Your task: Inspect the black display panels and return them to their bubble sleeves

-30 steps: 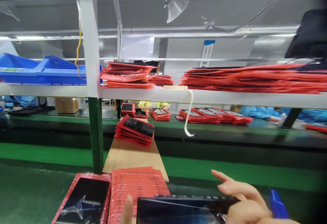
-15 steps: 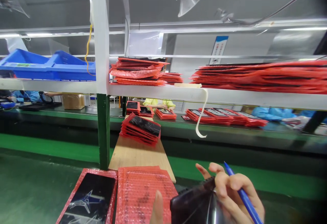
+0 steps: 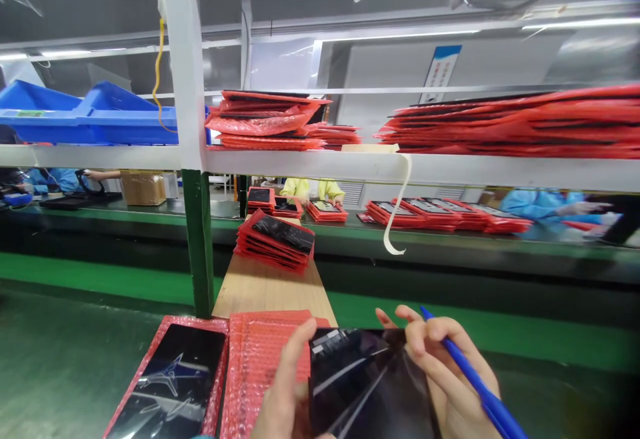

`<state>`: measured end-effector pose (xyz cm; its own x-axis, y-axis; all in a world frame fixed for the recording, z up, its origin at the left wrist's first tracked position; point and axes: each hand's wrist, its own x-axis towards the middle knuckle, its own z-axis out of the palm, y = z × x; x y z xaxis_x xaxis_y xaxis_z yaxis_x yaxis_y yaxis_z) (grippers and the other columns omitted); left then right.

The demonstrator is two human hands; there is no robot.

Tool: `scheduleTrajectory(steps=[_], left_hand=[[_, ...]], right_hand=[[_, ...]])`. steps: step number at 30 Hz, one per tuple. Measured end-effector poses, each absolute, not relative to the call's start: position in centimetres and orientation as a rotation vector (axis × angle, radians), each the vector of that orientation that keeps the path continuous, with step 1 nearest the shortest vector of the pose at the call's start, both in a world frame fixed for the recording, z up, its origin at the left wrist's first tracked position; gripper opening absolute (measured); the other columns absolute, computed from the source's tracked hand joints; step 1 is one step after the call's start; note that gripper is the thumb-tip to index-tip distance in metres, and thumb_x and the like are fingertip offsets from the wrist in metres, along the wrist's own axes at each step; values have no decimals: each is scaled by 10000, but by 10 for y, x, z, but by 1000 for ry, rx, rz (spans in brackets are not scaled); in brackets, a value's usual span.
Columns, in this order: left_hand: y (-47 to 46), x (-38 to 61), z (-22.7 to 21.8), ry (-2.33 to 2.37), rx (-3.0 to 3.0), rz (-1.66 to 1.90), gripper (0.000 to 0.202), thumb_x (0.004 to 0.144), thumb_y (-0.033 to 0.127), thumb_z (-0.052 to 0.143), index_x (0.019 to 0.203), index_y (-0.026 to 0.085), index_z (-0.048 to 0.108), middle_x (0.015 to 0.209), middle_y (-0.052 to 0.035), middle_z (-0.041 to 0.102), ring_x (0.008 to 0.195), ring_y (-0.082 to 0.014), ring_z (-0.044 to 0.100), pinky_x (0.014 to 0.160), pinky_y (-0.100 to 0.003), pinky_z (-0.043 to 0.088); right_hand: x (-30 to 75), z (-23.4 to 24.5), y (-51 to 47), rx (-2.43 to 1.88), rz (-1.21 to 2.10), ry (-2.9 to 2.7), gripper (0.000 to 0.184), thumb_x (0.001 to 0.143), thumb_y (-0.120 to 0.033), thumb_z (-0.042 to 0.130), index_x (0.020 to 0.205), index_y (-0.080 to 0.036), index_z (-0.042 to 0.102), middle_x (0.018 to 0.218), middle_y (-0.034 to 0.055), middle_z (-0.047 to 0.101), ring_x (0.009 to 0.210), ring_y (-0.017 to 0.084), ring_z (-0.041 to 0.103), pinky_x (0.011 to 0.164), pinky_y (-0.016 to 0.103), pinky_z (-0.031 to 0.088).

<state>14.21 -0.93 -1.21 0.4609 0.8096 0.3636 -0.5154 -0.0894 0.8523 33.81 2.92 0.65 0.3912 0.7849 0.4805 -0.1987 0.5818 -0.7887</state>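
A glossy black screen panel (image 3: 365, 385) is held up in front of me, with creased light streaks across its face, as of a clear film. My left hand (image 3: 287, 385) grips its left edge, thumb near the top corner. My right hand (image 3: 450, 365) pinches the panel's upper right corner or its film; I cannot tell which. A blue pen (image 3: 470, 375) is also held between the fingers of that hand, tip pointing up. Left of the panel are red bubble-wrap bags (image 3: 260, 365) in a pile and another black panel (image 3: 173, 379) lying on red bubble wrap.
A wooden board (image 3: 270, 295) runs away from me, bearing a stack of bagged panels (image 3: 275, 242). A green post (image 3: 199, 245) supports a shelf with red stacks (image 3: 515, 125) and blue bins (image 3: 90, 115). Tape (image 3: 397, 212) hangs from the shelf. A co-worker's yellow sleeves (image 3: 295, 189) show beyond.
The panel has come up and tilted so its face shows more. My left hand has risen into view along its left edge. The right hand, still with the pen, has shifted slightly left.
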Motion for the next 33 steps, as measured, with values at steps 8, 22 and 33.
scheduleTrajectory(steps=[8,22,33], left_hand=[[7,149,2,406,961,1278,545,897,450,584,1417,312,503,1567,0,414,1513,-272,137,1226,-411,105],[27,157,4,462,808,1154,848,695,136,583,1493,349,390,1393,3,606,1231,-322,572,1017,-437,453],[34,161,9,616,778,1266,624,734,112,619,1336,275,599,1474,137,516,1496,-155,187,1184,-218,167]], right_hand=[[347,14,25,-786,769,-711,295,508,-268,824,634,-276,557,572,-42,479,976,232,597,884,401,580],[357,12,47,-870,833,-399,353,336,-141,687,624,-272,530,640,-79,560,970,161,615,1188,322,293],[355,18,48,-893,896,-324,268,424,-79,608,595,-245,484,694,-43,498,906,114,580,849,155,511]])
